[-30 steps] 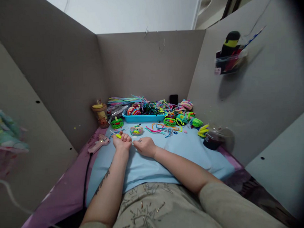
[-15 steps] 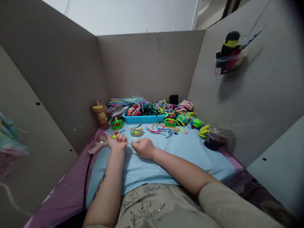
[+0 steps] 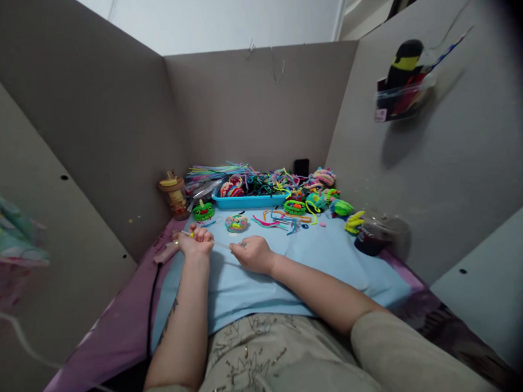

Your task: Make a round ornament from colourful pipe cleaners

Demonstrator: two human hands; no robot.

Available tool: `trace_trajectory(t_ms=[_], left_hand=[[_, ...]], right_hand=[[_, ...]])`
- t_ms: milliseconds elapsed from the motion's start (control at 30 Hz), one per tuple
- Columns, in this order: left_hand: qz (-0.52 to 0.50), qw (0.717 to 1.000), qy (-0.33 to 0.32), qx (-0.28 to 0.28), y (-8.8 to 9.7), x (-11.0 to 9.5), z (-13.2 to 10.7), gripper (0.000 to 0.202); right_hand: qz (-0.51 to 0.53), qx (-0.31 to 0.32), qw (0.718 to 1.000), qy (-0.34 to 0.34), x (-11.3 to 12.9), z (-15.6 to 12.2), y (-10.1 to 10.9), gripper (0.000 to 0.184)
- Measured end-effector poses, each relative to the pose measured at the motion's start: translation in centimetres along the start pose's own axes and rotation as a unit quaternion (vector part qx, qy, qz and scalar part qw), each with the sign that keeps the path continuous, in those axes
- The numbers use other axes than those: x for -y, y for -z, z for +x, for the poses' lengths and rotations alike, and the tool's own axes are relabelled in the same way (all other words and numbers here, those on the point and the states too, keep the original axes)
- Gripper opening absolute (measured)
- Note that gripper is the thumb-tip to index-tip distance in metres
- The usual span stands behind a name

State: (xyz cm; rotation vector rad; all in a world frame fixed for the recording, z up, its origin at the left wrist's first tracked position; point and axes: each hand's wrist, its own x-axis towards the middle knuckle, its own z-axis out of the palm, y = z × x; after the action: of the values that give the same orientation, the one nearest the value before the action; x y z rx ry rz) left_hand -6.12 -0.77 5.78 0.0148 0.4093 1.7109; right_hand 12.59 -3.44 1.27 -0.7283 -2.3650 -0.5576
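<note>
Between my two hands runs a thin, pale strand (image 3: 221, 244), too fine to tell its kind. My left hand (image 3: 197, 243) is turned palm up with curled fingers closed on one end of it; a small bright yellow piece (image 3: 191, 235) shows by the fingers. My right hand (image 3: 254, 254), back upward, pinches the other end. Just beyond them on the light blue cloth (image 3: 298, 263) sits a round, multicoloured pipe-cleaner piece (image 3: 236, 222). Loose pipe cleaners (image 3: 279, 220) in pink, blue and orange lie to its right.
A blue tray (image 3: 251, 202) heaped with coloured pipe cleaners stands at the back. Green pipe-cleaner figures (image 3: 203, 210) sit nearby. A lidded cup (image 3: 174, 196) is at left, a dark cup (image 3: 371, 239) at right. A pink corded tool (image 3: 166, 253) lies left. Grey panels (image 3: 258, 104) enclose the table.
My hands have drawn slightly apart, the left one leftward and the right one rightward, so more of the pale strand shows between them. The view has shifted a little.
</note>
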Motion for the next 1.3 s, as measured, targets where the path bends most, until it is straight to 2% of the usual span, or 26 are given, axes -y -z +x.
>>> trace_trajectory(t_ms=[200, 467, 567, 633, 667, 700, 733, 767, 800, 867, 933, 1000, 1067, 1200, 1300], left_hand=[[0.005, 1.000, -0.020, 0.011, -0.8, -0.1, -0.8, 0.059], [-0.027, 1.000, -0.006, 0.006, -2.0, 0.7, -1.0, 0.054], [-0.031, 0.999, 0.009, 0.007, -1.8, -0.2, -0.6, 0.054], [-0.043, 0.999, -0.002, 0.003, -1.7, -2.2, -0.3, 0.054], [-0.063, 0.997, -0.035, -0.010, -1.8, -3.3, -0.3, 0.054], [-0.082, 0.995, -0.062, -0.009, -1.9, -4.4, -0.2, 0.056], [-0.100, 0.988, -0.120, -0.001, -2.1, -5.3, -0.3, 0.059], [-0.086, 0.985, -0.148, 0.026, -2.4, -5.7, -0.4, 0.061], [-0.047, 0.988, -0.136, 0.064, -2.6, -5.6, -0.5, 0.061], [0.052, 0.991, -0.032, 0.117, -3.0, -4.2, -0.7, 0.063], [0.102, 0.987, 0.068, 0.106, -3.0, -1.9, -0.8, 0.069], [0.114, 0.983, 0.126, 0.069, -2.4, 0.1, -0.5, 0.069], [0.120, 0.979, 0.157, 0.054, -1.3, 1.2, -0.1, 0.063], [0.114, 0.972, 0.180, 0.098, 1.0, 1.2, 0.9, 0.051], [0.108, 0.967, 0.191, 0.129, 2.0, 0.9, 1.3, 0.048]], right_hand=[[0.013, -0.047, 0.999, 0.024, -0.5, -1.0, 1.9, 0.016], [0.002, -0.068, 0.998, 0.015, -1.0, -2.4, 4.1, 0.018], [0.003, -0.059, 0.998, -0.001, -1.1, -3.7, 4.6, 0.019], [0.011, -0.037, 0.999, -0.024, -1.3, -5.3, 5.2, 0.021], [0.015, -0.028, 0.999, -0.044, -1.5, -6.3, 5.5, 0.022], [0.014, -0.023, 0.996, -0.084, -1.6, -7.3, 5.8, 0.023], [0.009, -0.030, 0.990, -0.137, -1.8, -8.2, 6.1, 0.024], [0.004, -0.034, 0.980, -0.196, -2.0, -9.0, 6.4, 0.025], [0.005, -0.031, 0.969, -0.245, -2.2, -9.5, 6.6, 0.026], [-0.007, -0.012, 0.948, -0.317, -2.7, -9.7, 6.8, 0.026], [-0.025, 0.017, 0.934, -0.357, -3.3, -8.9, 6.7, 0.024], [-0.042, 0.048, 0.921, -0.385, -4.1, -7.7, 6.5, 0.023], [-0.057, 0.082, 0.904, -0.415, -5.3, -6.4, 6.1, 0.025], [-0.047, 0.182, 0.867, -0.461, -8.0, -4.4, 4.8, 0.034], [-0.015, 0.282, 0.842, -0.459, -9.5, -3.7, 3.9, 0.059]])
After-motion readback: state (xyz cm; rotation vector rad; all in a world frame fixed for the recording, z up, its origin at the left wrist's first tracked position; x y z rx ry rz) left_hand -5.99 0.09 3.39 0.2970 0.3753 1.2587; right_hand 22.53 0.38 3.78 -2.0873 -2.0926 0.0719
